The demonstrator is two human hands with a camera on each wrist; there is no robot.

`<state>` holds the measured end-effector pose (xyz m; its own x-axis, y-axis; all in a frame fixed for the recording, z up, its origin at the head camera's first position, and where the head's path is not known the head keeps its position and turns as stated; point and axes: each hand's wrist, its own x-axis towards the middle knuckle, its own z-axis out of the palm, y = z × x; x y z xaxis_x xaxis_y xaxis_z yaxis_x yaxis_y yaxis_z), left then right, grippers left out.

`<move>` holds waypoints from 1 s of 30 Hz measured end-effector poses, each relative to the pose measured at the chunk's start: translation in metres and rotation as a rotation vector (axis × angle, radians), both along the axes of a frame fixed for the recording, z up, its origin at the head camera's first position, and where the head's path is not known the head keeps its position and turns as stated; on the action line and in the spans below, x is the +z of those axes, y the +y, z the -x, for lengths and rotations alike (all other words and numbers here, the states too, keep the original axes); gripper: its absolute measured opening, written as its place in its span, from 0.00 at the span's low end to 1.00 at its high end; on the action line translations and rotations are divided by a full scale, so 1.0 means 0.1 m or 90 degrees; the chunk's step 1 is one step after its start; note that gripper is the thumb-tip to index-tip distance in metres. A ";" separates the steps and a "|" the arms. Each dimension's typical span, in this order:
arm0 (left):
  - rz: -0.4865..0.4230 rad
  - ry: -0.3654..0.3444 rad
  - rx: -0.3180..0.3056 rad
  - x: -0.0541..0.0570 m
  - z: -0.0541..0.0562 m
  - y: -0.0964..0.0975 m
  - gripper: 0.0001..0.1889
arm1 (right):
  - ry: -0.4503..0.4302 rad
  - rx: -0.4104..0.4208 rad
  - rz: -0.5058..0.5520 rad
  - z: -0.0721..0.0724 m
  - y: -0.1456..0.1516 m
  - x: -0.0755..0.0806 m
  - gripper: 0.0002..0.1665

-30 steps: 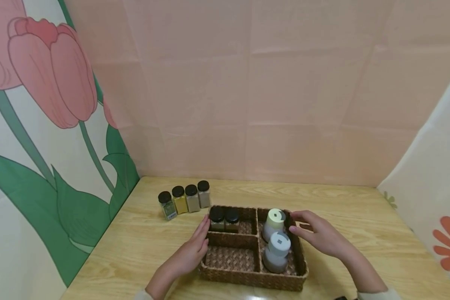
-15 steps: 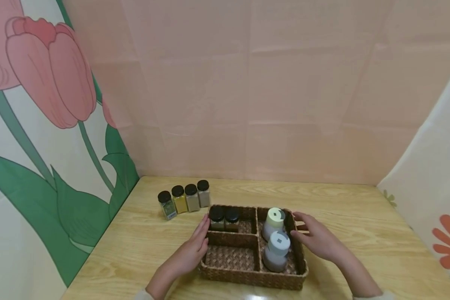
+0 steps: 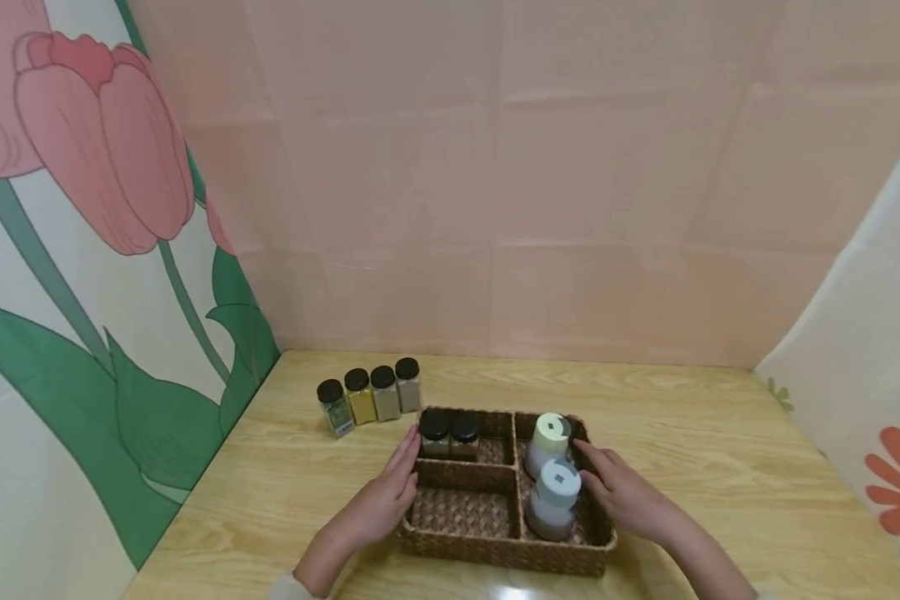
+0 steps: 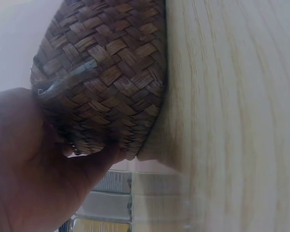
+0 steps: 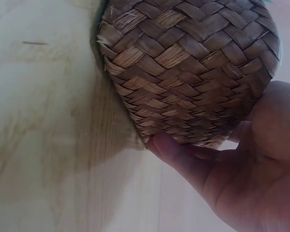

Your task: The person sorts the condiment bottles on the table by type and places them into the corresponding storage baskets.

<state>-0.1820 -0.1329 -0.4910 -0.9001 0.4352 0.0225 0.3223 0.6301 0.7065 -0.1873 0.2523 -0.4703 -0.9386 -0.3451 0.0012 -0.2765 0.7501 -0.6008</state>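
A brown woven basket with compartments stands on the table. My left hand lies along its left side, fingers straight against the outer wall and the thumb near the rim. Against the right side rests my right hand, its fingertips at the rim and wall. In the right wrist view, its fingers touch the lower outer weave. Two dark-lidded jars occupy the back left compartment. The right compartment holds a bottle with a pale yellow cap and one with a white cap.
Behind the basket's left corner, several black-lidded spice jars stand in a row on the wooden table. A pink cloth backdrop hangs at the table's far edge, with flower-printed cloth on the left.
My right hand has slid nearer along the basket's right side, its fingers coming closer together at the rim. The left hand and the basket show no clear movement.
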 end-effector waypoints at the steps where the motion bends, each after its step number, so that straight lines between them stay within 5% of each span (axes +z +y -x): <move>1: 0.000 -0.001 -0.001 0.00 0.01 0.00 0.31 | -0.002 -0.001 -0.003 0.00 0.00 0.00 0.32; 8: 0.003 0.007 0.001 -0.02 0.05 0.00 0.31 | 0.008 -0.005 -0.008 0.02 0.00 -0.03 0.31; 19: -0.011 0.003 0.012 -0.03 0.03 0.02 0.31 | -0.071 -0.004 0.025 0.02 0.01 -0.05 0.40; 30: -0.011 0.022 0.019 -0.02 0.01 -0.04 0.32 | -0.093 -0.010 0.031 0.02 0.02 -0.10 0.43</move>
